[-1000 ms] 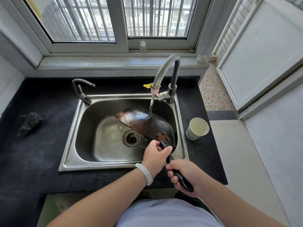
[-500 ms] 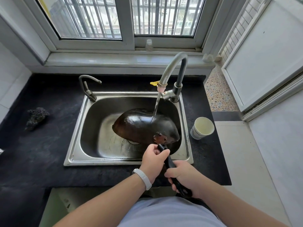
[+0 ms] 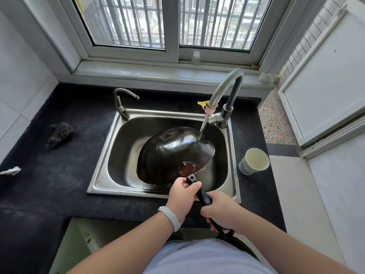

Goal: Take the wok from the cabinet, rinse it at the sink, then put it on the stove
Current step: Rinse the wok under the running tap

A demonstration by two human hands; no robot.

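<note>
Wok point(image 3: 173, 151): domed, glossy-wet black, over steel sink point(image 3: 126, 191).

The wok point(image 3: 169, 151) is dark metal, its rounded underside wet and glossy, with a rusty brown patch at 6 o'clock beside the matt black plastic handle point(image 3: 203, 195). The sink point(image 3: 105, 155) is brushed steel, smooth and dull. The counter point(image 3: 59, 175) looks like black stone, matt and grainy. At 3 o'clock from the sink, the cup point(image 3: 254, 160) is matt paper.
</note>
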